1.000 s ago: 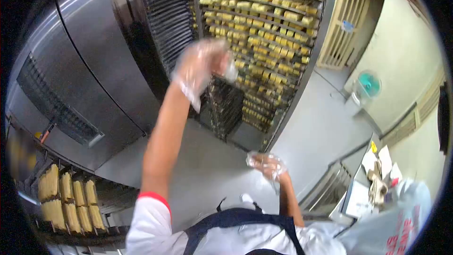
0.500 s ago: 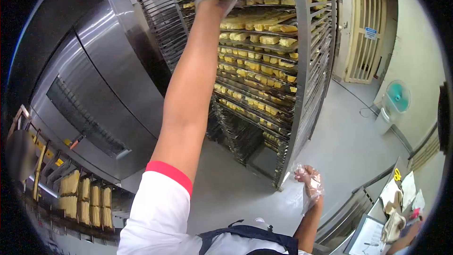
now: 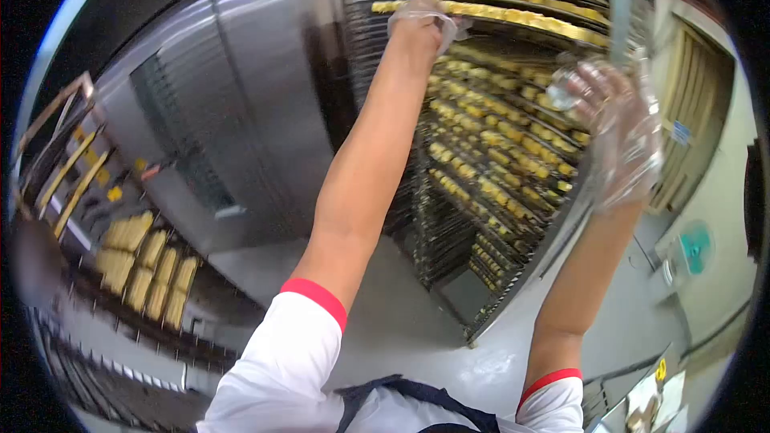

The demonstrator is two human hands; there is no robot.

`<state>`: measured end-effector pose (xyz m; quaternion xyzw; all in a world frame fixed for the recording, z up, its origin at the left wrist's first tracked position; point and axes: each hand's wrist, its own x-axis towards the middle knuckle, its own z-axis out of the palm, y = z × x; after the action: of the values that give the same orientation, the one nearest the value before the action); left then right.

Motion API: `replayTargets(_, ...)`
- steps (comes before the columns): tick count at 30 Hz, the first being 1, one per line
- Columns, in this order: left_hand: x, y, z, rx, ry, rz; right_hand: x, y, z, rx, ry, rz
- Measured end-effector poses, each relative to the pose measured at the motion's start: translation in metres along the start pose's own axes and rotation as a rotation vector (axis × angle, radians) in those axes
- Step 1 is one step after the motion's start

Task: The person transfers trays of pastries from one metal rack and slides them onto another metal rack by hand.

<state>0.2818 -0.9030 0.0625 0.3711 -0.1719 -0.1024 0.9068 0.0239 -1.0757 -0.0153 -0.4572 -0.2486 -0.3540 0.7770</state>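
My left hand [image 3: 423, 20], in a clear plastic glove, reaches up to the rack and is closed on the front edge of a dark baking tray [image 3: 525, 30]. A row of yellow, block-shaped pieces [image 3: 533, 18] lies along that tray, on both sides of my hand. Its fingertips are partly hidden by the glove. My right hand [image 3: 616, 124], also in a loose clear glove, is raised in front of the rack's right post [image 3: 620, 0]. Its fingers are half bent and apart, somewhat blurred, with no object visible in them.
The tall metal rack [image 3: 513, 305] holds many trays of yellow pieces. A steel oven-like cabinet [image 3: 265, 104] stands left of it. Lower left, another rack carries long pale-yellow strips [image 3: 140, 289]. A teal fan [image 3: 695, 247] stands right; papers [image 3: 654, 401] lie lower right.
My right hand has risen from low beside the rack to its upper right side. My left hand now grips a tray edge. The view has shifted, putting the rack further right.
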Motion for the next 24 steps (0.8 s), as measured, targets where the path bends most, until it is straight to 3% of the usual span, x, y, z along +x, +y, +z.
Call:
replayTargets(2, -0.028, 0.026, -0.033, 0.002, 0.077, 0.188, 0.017, 0.013, -0.031, 0.257, -0.256, -0.015)
replayTargets(3, -0.072, 0.046, -0.061, -0.023, 0.058, 0.250, 0.013, 0.024, -0.019, 0.210, -0.262, -0.024)
replayTargets(4, -0.136, 0.059, -0.064, 0.273, 0.165, 0.344, 0.010, 0.035, -0.008, 0.162, -0.269, -0.034)
replayTargets(5, -0.177, 0.074, -0.076, 0.302, 0.181, 0.336, -0.006, 0.042, 0.029, -0.006, -0.250, -0.185)
replayTargets(6, -0.210, 0.084, -0.104, 0.303, 0.254, 0.390, -0.021, 0.043, 0.063, -0.078, -0.111, -0.057)
replayTargets(8, -0.270, 0.096, -0.158, 0.593, 0.106, 0.886, -0.068, 0.062, 0.106, -0.537, -0.061, -0.308)
replayTargets(10, -0.329, 0.107, -0.203, 0.952, 0.139, 1.158, -0.116, 0.105, 0.112, -0.985, -0.150, -0.703)
replayTargets(11, -0.358, 0.115, -0.219, 1.064, 0.218, 1.179, -0.125, 0.127, 0.111, -1.077, -0.168, -0.688)
replayTargets(13, -0.417, 0.129, -0.248, 1.100, 0.343, 1.163, -0.170, 0.159, 0.157, -0.684, -0.161, -0.348)
replayTargets(14, -0.444, 0.135, -0.262, 1.022, 0.384, 1.132, -0.183, 0.161, 0.187, -0.405, -0.074, 0.029)
replayTargets(15, -0.470, 0.143, -0.273, 0.945, 0.420, 1.105, -0.189, 0.167, 0.213, -0.139, -0.110, 0.264)
replayTargets(17, -0.512, 0.165, -0.290, 0.813, 0.488, 1.069, -0.201, 0.179, 0.265, 0.403, 0.022, 0.757)
replayTargets(20, -0.557, 0.210, -0.315, 0.656, 0.494, 0.982, -0.218, 0.214, 0.322, 0.441, -0.186, 0.672)
replayTargets(21, -0.571, 0.230, -0.331, 0.559, 0.484, 0.913, -0.215, 0.222, 0.345, 0.596, -0.226, 0.773)
replayTargets(24, -0.588, 0.264, -0.333, 0.548, 0.484, 0.984, -0.213, 0.268, 0.395, 0.705, -0.395, 0.931)
